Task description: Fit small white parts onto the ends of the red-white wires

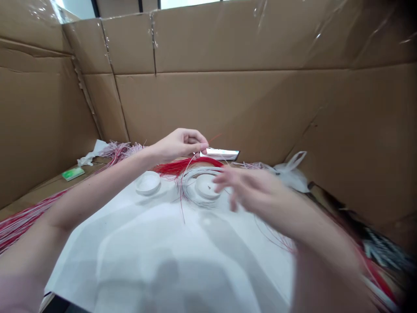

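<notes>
My left hand [182, 142] is raised over the far part of the white work surface, thumb and fingertips pinched on a thin wire. One red end points up to the right, and a pale and red strand of wire [181, 195] hangs below the fingers. My right hand [249, 187] is smeared by motion, with its fingers partly curled; whether it holds anything cannot be made out. It is just right of a small white round dish [203, 180] with tiny dark bits inside. Around this dish lies a coil of white wire [188, 191]. Behind the coil lies a red wire bundle [171, 168].
A second white dish [148, 182] is left of the coil. Long red and white wires [29, 217] run along the left edge, near a green packet [73, 174]. A white plastic bag [293, 171] is at the right. Cardboard walls [208, 104] surround the white surface [137, 261].
</notes>
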Demonstrator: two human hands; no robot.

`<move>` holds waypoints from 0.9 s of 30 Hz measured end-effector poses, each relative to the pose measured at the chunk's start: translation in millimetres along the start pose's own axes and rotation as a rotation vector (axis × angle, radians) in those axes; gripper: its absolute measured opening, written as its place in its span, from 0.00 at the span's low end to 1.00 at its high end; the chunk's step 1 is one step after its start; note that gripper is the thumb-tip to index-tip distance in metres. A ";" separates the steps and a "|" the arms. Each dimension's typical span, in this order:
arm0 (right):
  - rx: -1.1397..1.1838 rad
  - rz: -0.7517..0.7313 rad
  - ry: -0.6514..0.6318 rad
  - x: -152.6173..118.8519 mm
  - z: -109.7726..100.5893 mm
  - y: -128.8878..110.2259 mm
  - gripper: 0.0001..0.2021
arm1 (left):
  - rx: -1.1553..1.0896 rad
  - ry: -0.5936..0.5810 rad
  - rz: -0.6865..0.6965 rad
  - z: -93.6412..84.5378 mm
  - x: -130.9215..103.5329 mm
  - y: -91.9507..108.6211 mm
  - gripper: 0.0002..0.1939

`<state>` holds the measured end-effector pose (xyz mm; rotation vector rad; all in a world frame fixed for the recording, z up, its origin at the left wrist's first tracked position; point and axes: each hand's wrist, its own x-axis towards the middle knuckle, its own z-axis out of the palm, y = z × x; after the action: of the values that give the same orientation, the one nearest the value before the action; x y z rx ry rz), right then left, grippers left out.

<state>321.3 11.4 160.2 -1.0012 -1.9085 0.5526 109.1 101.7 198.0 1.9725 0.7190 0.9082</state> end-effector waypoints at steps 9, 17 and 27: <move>0.265 0.108 -0.291 33.3 76.8 12.7 0.19 | -0.200 0.177 -0.030 14.0 -17.3 -12.5 0.11; 0.440 0.114 0.058 39.5 73.8 26.1 0.20 | -0.392 0.076 -0.253 23.5 -85.8 -48.2 0.19; 0.530 0.226 0.027 32.2 108.7 26.5 0.19 | -0.535 0.341 -0.441 37.3 -136.2 -77.2 0.20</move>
<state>229.9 54.5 102.4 -0.8649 -1.5100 1.1009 49.2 21.3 72.1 1.1441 0.9396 1.0369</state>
